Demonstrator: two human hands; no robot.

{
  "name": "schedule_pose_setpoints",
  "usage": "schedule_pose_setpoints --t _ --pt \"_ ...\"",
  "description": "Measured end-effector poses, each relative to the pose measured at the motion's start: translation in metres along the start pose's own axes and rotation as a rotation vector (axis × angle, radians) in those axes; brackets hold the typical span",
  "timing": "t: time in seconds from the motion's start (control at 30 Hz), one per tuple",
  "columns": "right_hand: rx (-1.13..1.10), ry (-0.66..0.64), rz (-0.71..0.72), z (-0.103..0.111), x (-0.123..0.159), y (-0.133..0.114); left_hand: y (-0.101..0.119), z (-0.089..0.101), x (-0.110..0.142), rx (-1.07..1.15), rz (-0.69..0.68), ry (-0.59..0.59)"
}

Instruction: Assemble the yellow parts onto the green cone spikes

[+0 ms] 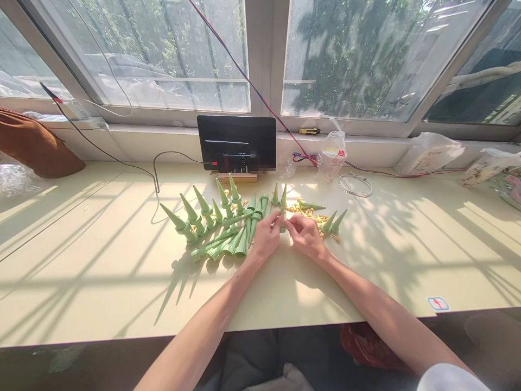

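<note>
My left hand [266,236] is closed on a green plastic spike [283,202], held upright with its tip pointing up. My right hand [306,234] is pinched close against the same spike; whatever lies between its fingertips is hidden. Left of my hands, several green spikes [202,201] stand upright in a row. More green spikes [240,243] lie in a loose pile in front of them. Beyond my right hand is a scatter of small yellow pieces [308,208], with a green spike lying across it and two spikes [334,222] standing at its right edge.
A black tablet [236,144] leans on a stand at the back. To its right are a clear plastic bag [331,155], a coiled cable [355,185] and a white package [429,152]. A brown bag [38,144] sits at the far left of the table [81,304].
</note>
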State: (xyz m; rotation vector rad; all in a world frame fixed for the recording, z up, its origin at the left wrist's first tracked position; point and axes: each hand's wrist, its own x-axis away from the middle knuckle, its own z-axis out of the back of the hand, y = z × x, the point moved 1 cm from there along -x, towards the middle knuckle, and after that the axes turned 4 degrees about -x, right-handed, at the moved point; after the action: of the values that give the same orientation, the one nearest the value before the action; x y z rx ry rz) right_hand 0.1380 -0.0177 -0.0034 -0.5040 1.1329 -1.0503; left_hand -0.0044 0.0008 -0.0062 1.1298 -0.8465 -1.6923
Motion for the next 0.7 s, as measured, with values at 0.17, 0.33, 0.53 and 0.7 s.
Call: schedule_pose_setpoints --t 0.17,0.33,0.53,0.7 --pt "0.006 0.015 0.01 -0.0015 0.0004 -0.001 0.0037 0.0009 -0.0006 0.004 0.01 -0.006" --pt "0.025 0.002 0.039 -0.0037 0.001 0.0002 0.0044 0.0003 -0.0015 0.024 0.03 -0.028" --pt "0.036 -0.012 0.064 -0.0042 0.0011 0.0014 0.0029 0.0003 -0.0023 0.042 0.029 -0.033" --pt "0.07 -0.021 0.088 -0.005 0.0014 0.0018 0.0006 0.0003 -0.003 0.089 0.052 -0.044"
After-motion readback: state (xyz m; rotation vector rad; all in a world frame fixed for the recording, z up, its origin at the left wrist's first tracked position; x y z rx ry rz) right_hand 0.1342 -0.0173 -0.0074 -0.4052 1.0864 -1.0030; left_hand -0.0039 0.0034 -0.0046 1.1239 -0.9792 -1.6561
